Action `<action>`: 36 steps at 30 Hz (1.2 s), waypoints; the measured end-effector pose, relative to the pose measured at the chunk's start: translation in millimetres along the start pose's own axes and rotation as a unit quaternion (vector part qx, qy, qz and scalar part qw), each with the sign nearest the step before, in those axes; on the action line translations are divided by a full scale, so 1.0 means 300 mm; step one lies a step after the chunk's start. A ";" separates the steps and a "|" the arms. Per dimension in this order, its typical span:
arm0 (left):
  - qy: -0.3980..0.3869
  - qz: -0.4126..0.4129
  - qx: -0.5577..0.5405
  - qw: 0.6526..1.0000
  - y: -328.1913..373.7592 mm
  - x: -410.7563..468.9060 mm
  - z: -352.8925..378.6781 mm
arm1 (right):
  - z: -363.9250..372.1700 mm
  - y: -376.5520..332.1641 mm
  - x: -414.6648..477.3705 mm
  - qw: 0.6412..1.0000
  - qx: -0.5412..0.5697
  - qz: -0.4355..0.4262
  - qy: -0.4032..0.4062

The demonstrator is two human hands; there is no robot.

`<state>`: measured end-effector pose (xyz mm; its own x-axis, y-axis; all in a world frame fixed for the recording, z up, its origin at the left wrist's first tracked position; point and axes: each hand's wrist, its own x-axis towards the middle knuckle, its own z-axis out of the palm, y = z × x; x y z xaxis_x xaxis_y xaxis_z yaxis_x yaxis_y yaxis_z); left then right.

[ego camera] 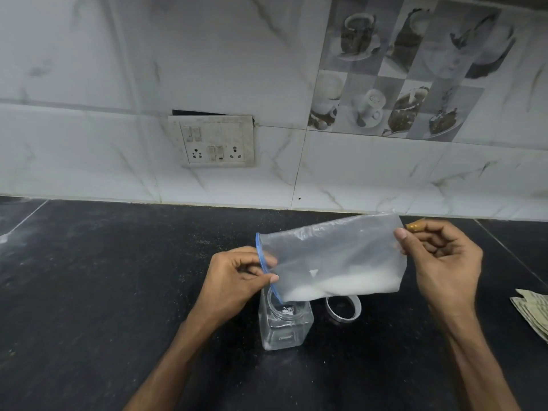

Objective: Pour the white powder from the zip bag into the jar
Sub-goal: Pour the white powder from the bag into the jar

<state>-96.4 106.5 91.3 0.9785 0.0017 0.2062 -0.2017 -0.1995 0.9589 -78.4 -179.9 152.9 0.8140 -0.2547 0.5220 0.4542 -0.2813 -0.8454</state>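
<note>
We see the zip bag [332,256] held on its side above the dark worktop [118,292], its blue-edged mouth at its 9 o'clock end. The left hand [237,277] grips that mouth, thumb and fingers [268,260] clamped on the blue strip. The right hand [444,262] holds the bag's closed end at 3 o'clock, its fingers pinched together on the upper corner. The white powder [341,284] lies along the bag's lower edge, reaching down to the mouth's bottom corner. That corner dips into the open neck of the clear, square-bodied jar [286,324], which stands upright on the worktop with a little powder inside. A lid [342,310] lies at the jar's 3 o'clock, just beside it. Folded paper [533,315] sits at the view's 3 o'clock edge.
</note>
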 end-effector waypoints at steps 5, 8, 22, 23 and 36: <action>0.002 -0.001 0.000 1.000 -0.001 0.003 0.000 | 0.007 -0.001 -0.007 1.000 0.002 -0.003 0.008; 0.002 -0.004 0.001 1.000 -0.001 0.002 -0.005 | 0.005 -0.002 -0.010 1.000 -0.002 -0.006 -0.003; 0.006 -0.006 0.002 1.000 -0.007 -0.003 -0.008 | 0.000 -0.018 -0.005 0.999 0.012 -0.022 -0.021; 0.007 -0.007 0.004 1.000 -0.006 -0.003 -0.006 | 0.003 -0.020 -0.007 0.999 0.010 -0.026 -0.025; 0.012 -0.014 -0.001 1.000 -0.017 -0.008 0.000 | 0.006 -0.008 0.003 0.998 -0.038 -0.041 -0.036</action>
<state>-97.8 107.5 86.1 0.9825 0.0318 0.1836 -0.1740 -0.1961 0.9650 -78.2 -177.8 155.1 0.8010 -0.1613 0.5765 0.4932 -0.3681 -0.7882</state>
